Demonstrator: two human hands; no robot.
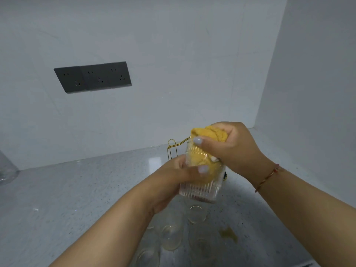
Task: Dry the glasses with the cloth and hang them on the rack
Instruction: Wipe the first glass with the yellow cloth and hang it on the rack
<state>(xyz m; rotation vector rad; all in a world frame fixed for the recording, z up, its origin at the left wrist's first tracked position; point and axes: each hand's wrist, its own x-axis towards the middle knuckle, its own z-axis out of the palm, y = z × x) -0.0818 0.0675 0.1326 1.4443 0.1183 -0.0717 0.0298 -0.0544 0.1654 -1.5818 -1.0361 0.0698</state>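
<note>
My left hand (173, 178) grips a ribbed clear glass (200, 191) above the counter, tilted with its mouth up and away from me. A yellow cloth (209, 134) is stuffed into the glass, and my right hand (235, 149) holds its bunched top at the rim, with my thumb pressed on the rim's edge. Behind the glass stands a gold wire rack (172, 149), mostly hidden by my hands. Several clear glasses (171, 237) stand on the counter below my hands.
The grey speckled counter (77, 189) meets white walls at the back and on the right. A dark strip of power sockets (92, 77) is on the back wall. A clear container (6, 170) sits at the far left edge. A yellowish stain (228, 234) marks the counter.
</note>
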